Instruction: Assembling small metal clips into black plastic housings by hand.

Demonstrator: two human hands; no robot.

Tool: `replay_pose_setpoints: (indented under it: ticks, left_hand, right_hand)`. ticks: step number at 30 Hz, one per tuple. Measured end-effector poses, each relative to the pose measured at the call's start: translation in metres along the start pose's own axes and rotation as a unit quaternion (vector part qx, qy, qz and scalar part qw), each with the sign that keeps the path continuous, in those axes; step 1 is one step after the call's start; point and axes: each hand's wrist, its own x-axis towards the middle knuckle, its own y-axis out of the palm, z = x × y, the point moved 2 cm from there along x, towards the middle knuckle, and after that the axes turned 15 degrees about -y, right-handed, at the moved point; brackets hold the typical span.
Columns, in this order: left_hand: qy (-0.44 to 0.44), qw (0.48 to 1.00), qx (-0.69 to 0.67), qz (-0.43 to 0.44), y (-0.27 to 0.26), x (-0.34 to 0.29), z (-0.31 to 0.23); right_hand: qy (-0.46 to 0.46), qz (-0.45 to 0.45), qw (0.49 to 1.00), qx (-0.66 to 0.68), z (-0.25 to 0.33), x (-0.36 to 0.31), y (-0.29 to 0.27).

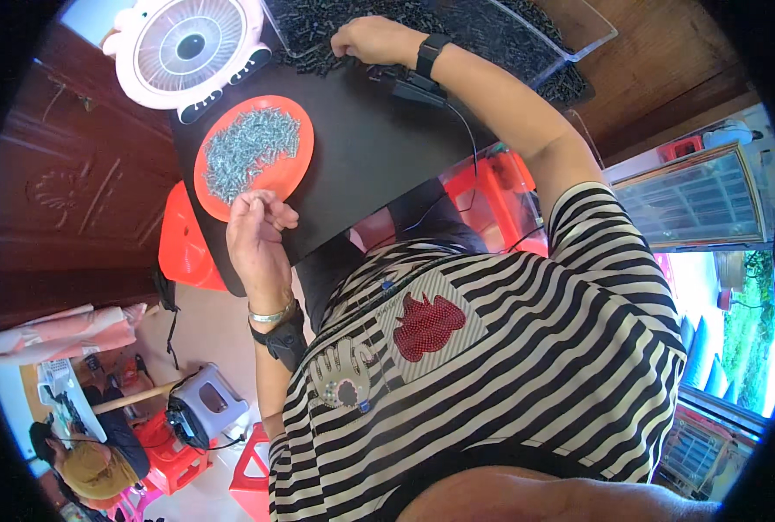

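Observation:
A red plate [299, 174] on the dark table holds a heap of small silvery screws [253, 150]. By its near rim is my left hand [261, 228], fingers curled and pinched together; anything between them is too small to make out. Across the table, my right hand [380, 42] reaches to the edge of a pile of small black parts [318, 35] in front of a clear plastic bin [570, 54]. Its fingertips are drawn together and point down at the parts, and what they hold, if anything, is hidden. Each wrist wears a dark band.
A pink round fan [192, 45] stands at the far left of the table [361, 148]. Next to my right wrist lies a black device [418, 89] with a cable. Red stools [187, 239] flank the table. Another person [100, 470] sits at the lower left.

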Motion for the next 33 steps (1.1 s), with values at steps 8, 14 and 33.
replay_pose_setpoints:
  ticks: [8, 14, 33]
  left_hand:
    - [-0.003, 1.000, -0.002, 0.007, 0.001, 0.000, 0.000]
    - [0.003, 1.000, 0.004, -0.005, 0.000, -0.003, -0.002]
    - [-0.045, 0.995, 0.056, 0.061, 0.017, -0.001, -0.010]
  right_hand:
    - [-0.107, 0.057, 0.989, -0.079, 0.004, 0.007, 0.005]
    - [-0.122, 0.044, 0.986, -0.104, 0.009, 0.009, 0.005]
    - [-0.076, 0.060, 0.793, 0.602, 0.169, 0.022, -0.056]
